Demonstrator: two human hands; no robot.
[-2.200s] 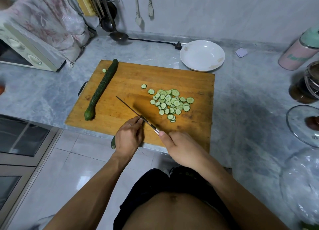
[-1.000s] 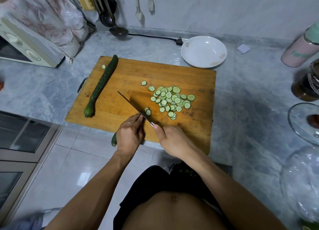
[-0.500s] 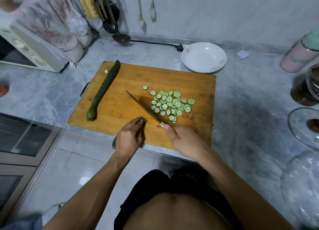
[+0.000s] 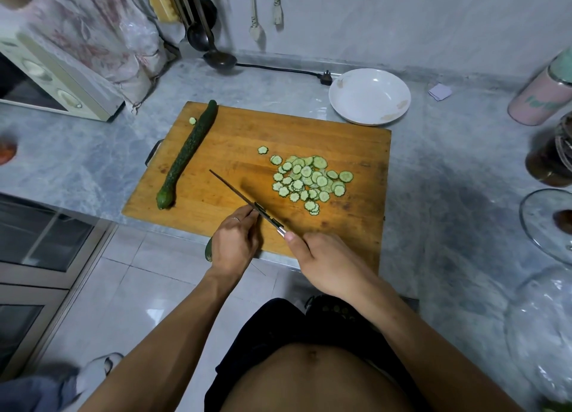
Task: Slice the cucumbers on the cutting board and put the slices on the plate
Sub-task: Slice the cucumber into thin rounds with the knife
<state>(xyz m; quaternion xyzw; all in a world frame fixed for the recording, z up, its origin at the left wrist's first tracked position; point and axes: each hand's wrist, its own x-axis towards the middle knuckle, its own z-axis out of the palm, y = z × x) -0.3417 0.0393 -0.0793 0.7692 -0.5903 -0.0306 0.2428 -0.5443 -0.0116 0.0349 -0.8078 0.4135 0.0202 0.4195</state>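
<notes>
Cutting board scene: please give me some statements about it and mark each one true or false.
1. The plate already holds slices. False: it holds none; the slices lie on the board.
2. The right hand holds the knife. True.
3. A whole cucumber lies on the board's left side. True.
4. The left hand rests on the plate. False: it holds a cucumber piece at the board's near edge.
5. The plate stands on the board. False: it stands on the counter behind it.

microwave (image 4: 46,80), ladle (image 4: 216,56), pink canister (image 4: 541,96), glass lid (image 4: 548,223), power plug (image 4: 325,78)
</notes>
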